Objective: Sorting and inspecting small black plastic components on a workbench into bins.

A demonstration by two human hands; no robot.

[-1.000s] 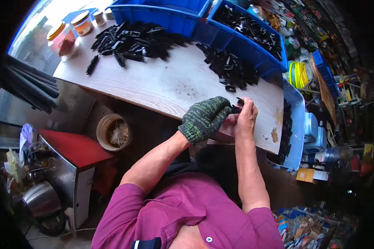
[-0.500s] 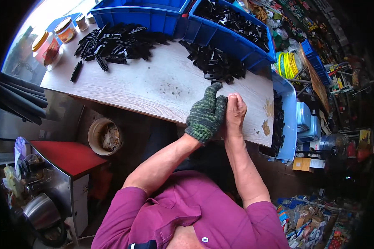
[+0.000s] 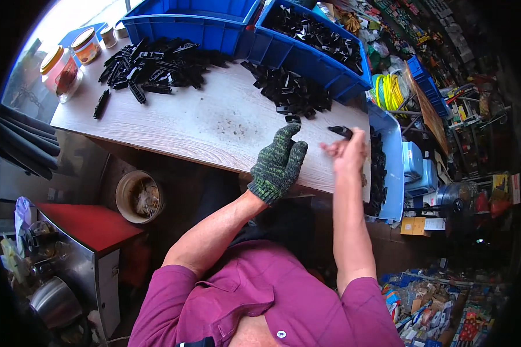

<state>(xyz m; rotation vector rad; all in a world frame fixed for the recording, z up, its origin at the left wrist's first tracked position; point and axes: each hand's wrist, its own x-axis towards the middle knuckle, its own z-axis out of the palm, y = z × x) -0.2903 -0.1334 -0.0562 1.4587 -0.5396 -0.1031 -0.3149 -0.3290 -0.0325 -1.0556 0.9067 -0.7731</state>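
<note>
My left hand (image 3: 276, 165), in a green and black knitted glove, is over the near part of the table. Its finger and thumb are apart with nothing visible between them. The fingertip lies close to a small black plastic part (image 3: 293, 119) at the near edge of the right-hand heap of black parts (image 3: 292, 92); whether they touch I cannot tell. To the right, my bare right hand (image 3: 351, 153), slightly blurred, is closed on an elongated black plastic piece (image 3: 340, 132) that sticks out to the left above the tabletop.
A larger heap of black parts (image 3: 162, 66) lies on the table's (image 3: 173, 127) left. Blue bins (image 3: 182, 32) stand along its back, one filled with black parts (image 3: 324, 37). Jars (image 3: 59, 72) are at the left, a light blue tub (image 3: 392, 168) at the right and a bucket (image 3: 123, 196) below.
My right hand has moved away from the left, to the right, and the black piece in it now shows. The gloved hand's finger and thumb have spread apart. The view has shifted slightly.
</note>
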